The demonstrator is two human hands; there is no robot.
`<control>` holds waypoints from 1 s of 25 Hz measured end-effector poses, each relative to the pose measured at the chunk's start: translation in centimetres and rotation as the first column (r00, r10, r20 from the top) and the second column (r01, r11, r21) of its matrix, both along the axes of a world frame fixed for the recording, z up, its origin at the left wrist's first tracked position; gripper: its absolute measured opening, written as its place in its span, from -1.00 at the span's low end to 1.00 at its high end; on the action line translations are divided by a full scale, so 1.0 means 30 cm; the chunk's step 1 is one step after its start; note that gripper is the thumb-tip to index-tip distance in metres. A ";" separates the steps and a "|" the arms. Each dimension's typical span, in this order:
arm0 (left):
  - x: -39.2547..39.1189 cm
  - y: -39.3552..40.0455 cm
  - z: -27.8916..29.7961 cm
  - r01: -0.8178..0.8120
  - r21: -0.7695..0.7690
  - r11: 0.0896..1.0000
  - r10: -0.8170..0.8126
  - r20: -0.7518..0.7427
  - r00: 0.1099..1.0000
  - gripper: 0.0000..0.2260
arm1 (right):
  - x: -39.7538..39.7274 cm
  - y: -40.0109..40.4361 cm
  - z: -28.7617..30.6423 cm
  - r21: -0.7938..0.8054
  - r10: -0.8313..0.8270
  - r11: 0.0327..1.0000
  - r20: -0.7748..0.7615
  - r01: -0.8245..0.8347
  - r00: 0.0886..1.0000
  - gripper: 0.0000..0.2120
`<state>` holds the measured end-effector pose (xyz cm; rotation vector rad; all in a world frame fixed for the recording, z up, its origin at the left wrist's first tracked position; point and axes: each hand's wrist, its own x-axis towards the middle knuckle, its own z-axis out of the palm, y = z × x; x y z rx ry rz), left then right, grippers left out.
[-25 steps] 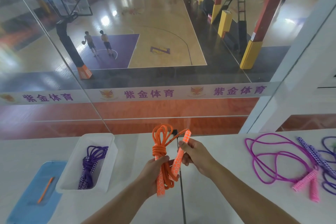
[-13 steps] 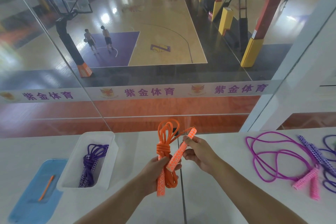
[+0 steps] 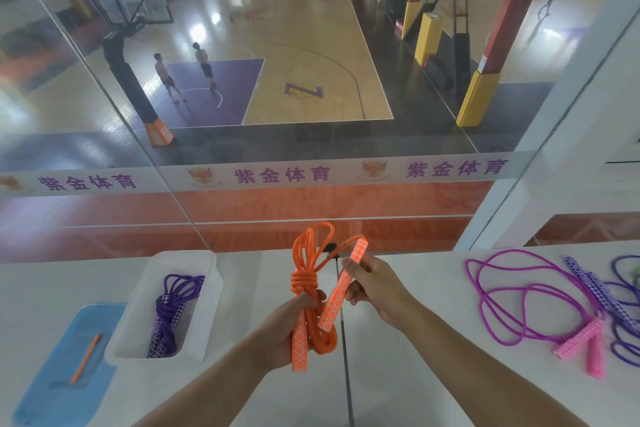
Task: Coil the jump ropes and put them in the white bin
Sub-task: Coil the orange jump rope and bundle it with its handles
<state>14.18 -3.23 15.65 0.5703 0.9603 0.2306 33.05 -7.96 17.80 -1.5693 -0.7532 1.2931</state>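
Orange jump rope, wound and wrapped, is held above the bench right of the white bin. We note left hand fingers clenched round bundle; right hand pinching loose handle. Untucked, the wraps may unravel on release.

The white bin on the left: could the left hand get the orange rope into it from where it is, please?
Probably yes: the left hand grips the orange rope just right of the white bin, nothing lies between, and the bin holds only a purple rope.
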 end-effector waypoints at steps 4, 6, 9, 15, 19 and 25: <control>0.003 -0.007 0.015 0.036 -0.009 0.999 -0.036 0.064 0.997 -0.80 | 0.000 -0.002 0.003 0.021 0.000 1.000 -0.008 0.001 1.000 -0.71; -0.003 0.001 0.016 0.062 0.016 0.998 -0.063 0.088 0.994 -0.74 | 0.007 0.003 0.005 0.020 -0.019 1.000 -0.017 0.019 1.000 -0.74; -0.014 0.017 0.023 0.114 0.089 0.989 -0.123 0.095 0.988 -0.65 | 0.023 0.008 0.013 0.022 -0.037 0.999 -0.032 0.038 0.999 -0.77; 0.019 0.014 0.018 0.052 0.168 0.984 -0.059 0.035 0.998 -0.67 | 0.002 0.002 0.018 0.016 -0.017 1.000 -0.055 0.017 0.998 -0.76; 0.027 0.009 -0.005 -0.058 0.172 0.983 0.060 -0.007 0.998 -0.70 | 0.001 -0.017 0.021 0.017 0.031 0.999 -0.135 -0.029 0.990 -0.74; 0.013 0.009 -0.005 -0.053 0.118 0.992 0.050 0.028 0.998 -0.73 | 0.012 -0.025 0.047 0.087 0.117 0.989 0.008 -0.118 0.993 -0.76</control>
